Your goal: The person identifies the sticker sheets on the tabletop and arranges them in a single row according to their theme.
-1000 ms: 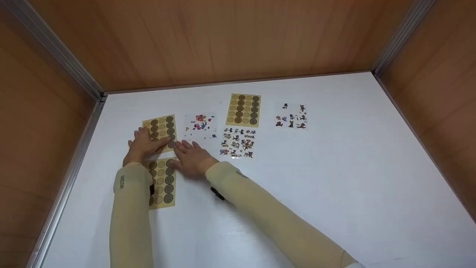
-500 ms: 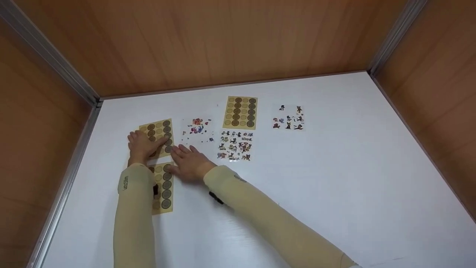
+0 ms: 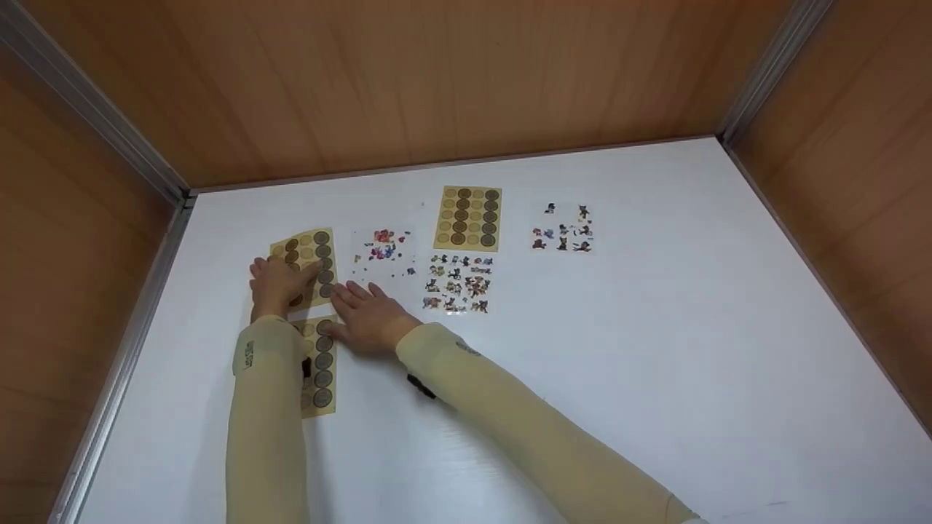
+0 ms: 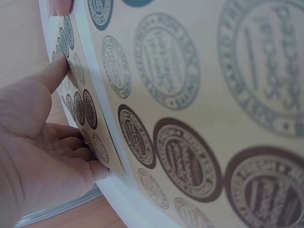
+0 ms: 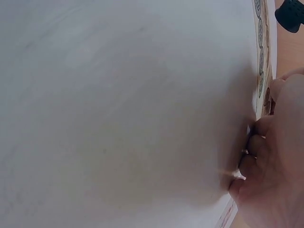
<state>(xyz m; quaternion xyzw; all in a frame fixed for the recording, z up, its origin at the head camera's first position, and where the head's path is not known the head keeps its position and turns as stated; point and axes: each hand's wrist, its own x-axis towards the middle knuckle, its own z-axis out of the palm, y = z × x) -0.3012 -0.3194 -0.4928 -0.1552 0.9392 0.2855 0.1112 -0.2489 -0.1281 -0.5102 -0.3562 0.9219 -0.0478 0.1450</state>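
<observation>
My left hand (image 3: pixel 275 285) lies over the upper-left sheet of round stickers (image 3: pixel 306 240), thumb stretched across it and fingers at its left edge. The left wrist view shows the left thumb (image 4: pixel 56 71) resting on that sheet, the other fingers bent loosely by its border. Flat on the table, my right hand (image 3: pixel 371 320) touches the sheet's lower right corner with its fingertips. Its thumb reaches the top of a second sticker sheet (image 3: pixel 320 364), partly hidden under the left forearm. That second sheet fills the left wrist view's foreground, with printed round labels (image 4: pixel 187 159).
Right of the hands lie a clear sheet of small colourful stickers (image 3: pixel 384 251), a third round-sticker sheet (image 3: pixel 467 218) and two clear sheets of cartoon stickers (image 3: pixel 456 284), (image 3: pixel 562 229). Wooden panels (image 3: pixel 451 80) border the white table (image 3: pixel 619 349) at back and sides.
The head view has shifted slightly. My left hand's fingers have slid a little left over the upper sheet's edge. My right hand stays in about the same place.
</observation>
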